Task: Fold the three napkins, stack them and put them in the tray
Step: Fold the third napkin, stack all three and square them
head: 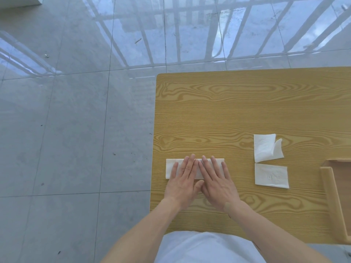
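A white napkin (pixel 170 168) folded into a long strip lies near the left edge of the wooden table (pixel 237 111). My left hand (pixel 183 179) and my right hand (pixel 216 179) lie flat on it side by side, fingers spread, palms down. To the right, a folded white napkin (pixel 266 148) rests with one corner curling up. Just below it lies another folded napkin (pixel 271 175), flat. The wooden tray (pixel 331 186) sits at the right edge of the view, only partly visible.
The table's left edge runs close to my left hand, with grey tiled floor (pixel 76 111) beyond it. A wide bare stretch of tabletop lies behind the napkins. My white shirt (pixel 205 247) shows at the bottom.
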Demonstrator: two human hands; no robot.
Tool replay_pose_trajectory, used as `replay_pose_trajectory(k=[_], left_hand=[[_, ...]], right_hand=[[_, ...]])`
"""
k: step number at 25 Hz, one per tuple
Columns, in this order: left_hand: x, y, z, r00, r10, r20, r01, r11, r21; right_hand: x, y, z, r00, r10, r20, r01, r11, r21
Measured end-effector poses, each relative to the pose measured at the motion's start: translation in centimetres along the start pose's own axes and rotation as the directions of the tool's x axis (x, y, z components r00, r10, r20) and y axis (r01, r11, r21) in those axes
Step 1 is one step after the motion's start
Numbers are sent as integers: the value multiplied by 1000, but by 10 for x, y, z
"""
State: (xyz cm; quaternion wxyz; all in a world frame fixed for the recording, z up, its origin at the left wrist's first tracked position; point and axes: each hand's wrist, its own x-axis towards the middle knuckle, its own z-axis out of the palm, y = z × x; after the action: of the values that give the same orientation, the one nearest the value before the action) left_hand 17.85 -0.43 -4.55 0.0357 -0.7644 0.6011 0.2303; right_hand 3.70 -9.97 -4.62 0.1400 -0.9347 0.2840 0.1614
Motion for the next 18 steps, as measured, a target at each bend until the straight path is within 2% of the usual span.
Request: replay_pose_trajectory(k=[3, 8, 13, 15, 18], left_hand=[[0, -4, 10, 999, -25, 28, 24, 999, 40], [-20, -51, 15, 994, -107, -6, 108, 994, 37], [-27, -67, 11, 993, -116, 19, 116, 993, 26], [-25, -63, 6, 993, -114, -22, 114, 993, -12], [-16, -66, -13, 970, -189, -154, 167, 975, -145]], right_hand=[[-2, 4, 11, 999, 36, 25, -36, 999, 0], [-22, 34, 21, 982, 188, -9, -188, 982, 8], [-29, 43, 21, 983, 186, -6, -186, 983, -7], [-29, 42, 19, 981, 193, -21, -192, 981, 13], [-33, 44, 16, 983, 179, -29, -178, 983, 41]])
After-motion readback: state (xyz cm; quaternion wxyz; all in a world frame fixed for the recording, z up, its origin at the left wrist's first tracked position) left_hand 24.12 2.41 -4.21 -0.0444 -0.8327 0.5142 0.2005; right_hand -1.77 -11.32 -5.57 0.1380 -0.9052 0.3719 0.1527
